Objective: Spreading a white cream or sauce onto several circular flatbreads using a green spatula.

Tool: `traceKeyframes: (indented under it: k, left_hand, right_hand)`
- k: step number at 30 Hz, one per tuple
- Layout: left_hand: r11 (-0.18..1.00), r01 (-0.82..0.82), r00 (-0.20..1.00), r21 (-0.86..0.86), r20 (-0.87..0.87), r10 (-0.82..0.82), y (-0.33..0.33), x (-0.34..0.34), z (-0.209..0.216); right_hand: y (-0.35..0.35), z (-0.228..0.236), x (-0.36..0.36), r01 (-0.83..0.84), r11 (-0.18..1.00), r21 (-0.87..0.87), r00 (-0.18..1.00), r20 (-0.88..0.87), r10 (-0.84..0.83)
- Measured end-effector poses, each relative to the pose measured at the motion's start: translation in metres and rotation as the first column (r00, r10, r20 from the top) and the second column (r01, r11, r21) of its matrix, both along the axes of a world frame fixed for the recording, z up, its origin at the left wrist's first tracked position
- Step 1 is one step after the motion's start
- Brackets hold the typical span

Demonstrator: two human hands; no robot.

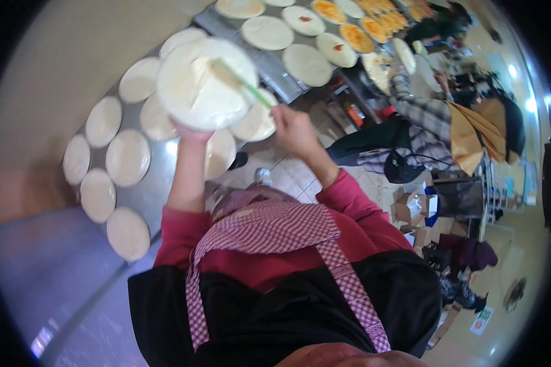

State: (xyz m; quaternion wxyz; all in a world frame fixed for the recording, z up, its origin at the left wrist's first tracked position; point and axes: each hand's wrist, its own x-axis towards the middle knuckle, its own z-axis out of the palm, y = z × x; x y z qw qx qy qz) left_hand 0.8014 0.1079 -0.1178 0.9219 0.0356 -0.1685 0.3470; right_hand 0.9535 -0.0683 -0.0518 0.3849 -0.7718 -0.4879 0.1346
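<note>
My left hand [193, 132] supports a round, flat white base [183, 92] from below, raised above the table. A smooth white spread covers its top, thicker near the middle. Most of the left fingers are hidden under the base. To the right, my right hand [297, 131] is closed round the end of a green-handled spatula [254, 92]. The spatula's pale blade lies over the spread on the upper right part of the base, seemingly touching it. Beneath and around the held base, several pale round bases [128, 158] lie on the metal table [165, 186].
A second metal counter [281, 79] at the far side carries more bases, some with orange topping [356, 38]. A co-worker in a checked shirt [431, 116] stands at the right, another person farther back. Open cardboard boxes [413, 208] sit on the tiled floor at right.
</note>
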Motion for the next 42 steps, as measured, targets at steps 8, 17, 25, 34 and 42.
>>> traceKeyframes:
  k: [8,17,25,34,42]
  left_hand:
    - [0.978,-0.205,0.827,-0.026,-0.54,0.159,0.01,-0.021,0.019]
    - [0.989,0.048,0.998,-0.143,-0.042,-0.055,0.02,-0.036,-0.003]
    - [0.985,-0.142,0.837,-0.098,-0.543,0.067,0.011,-0.038,0.022]
    - [0.991,-0.055,0.995,-0.118,-0.092,0.044,0.032,-0.042,0.001]
    - [0.949,-0.308,0.788,0.068,-0.541,0.295,0.041,-0.037,-0.019]
  right_hand:
    - [-0.001,0.0,-0.069,-0.298,0.954,0.021,0.949,0.112,0.294]
    - [0.029,-0.005,-0.05,-0.017,1.0,0.009,1.0,0.011,0.017]
    - [0.005,-0.005,-0.085,-0.326,0.945,0.032,0.94,0.115,0.32]
    - [0.022,-0.013,-0.063,-0.138,0.99,0.028,0.982,0.135,0.133]
    - [0.003,-0.007,-0.092,-0.341,0.937,0.07,0.935,0.13,0.331]
